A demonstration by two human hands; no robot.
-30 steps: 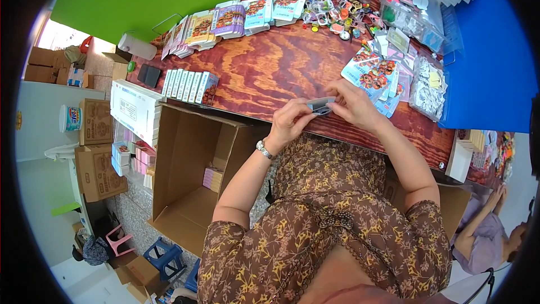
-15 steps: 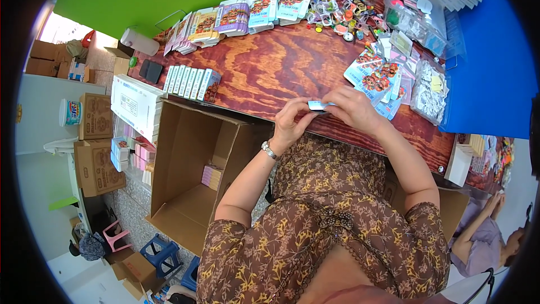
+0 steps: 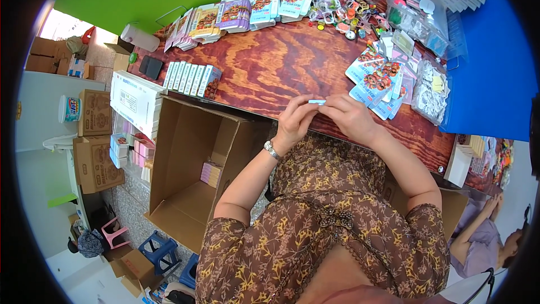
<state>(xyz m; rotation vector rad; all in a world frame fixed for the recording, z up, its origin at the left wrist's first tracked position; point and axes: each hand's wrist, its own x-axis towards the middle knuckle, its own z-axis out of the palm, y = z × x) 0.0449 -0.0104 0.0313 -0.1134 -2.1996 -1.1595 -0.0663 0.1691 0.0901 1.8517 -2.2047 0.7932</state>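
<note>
Between my two hands, over the table's near edge, is a small light-blue card box (image 3: 316, 102), seen edge-on and mostly covered by fingers. My left hand (image 3: 295, 121) pinches its left end between thumb and fingers. Closed on the right end is my right hand (image 3: 352, 118). Flat printed blue cartons (image 3: 376, 81) lie fanned just beyond my right hand. To the left, a row of upright filled small boxes (image 3: 191, 80) stands near the table edge.
Stacks of flat cartons (image 3: 233, 13) line the table's far side. Small colourful trinkets (image 3: 344, 14) lie heaped beside a bag of silvery pieces (image 3: 431, 92). An open cardboard box (image 3: 185, 163) stands below the left edge. Another person (image 3: 479, 233) sits at the right.
The small box has tipped, so less of its face shows. My right hand has shifted slightly down and left, with its fingers closer around the box end.
</note>
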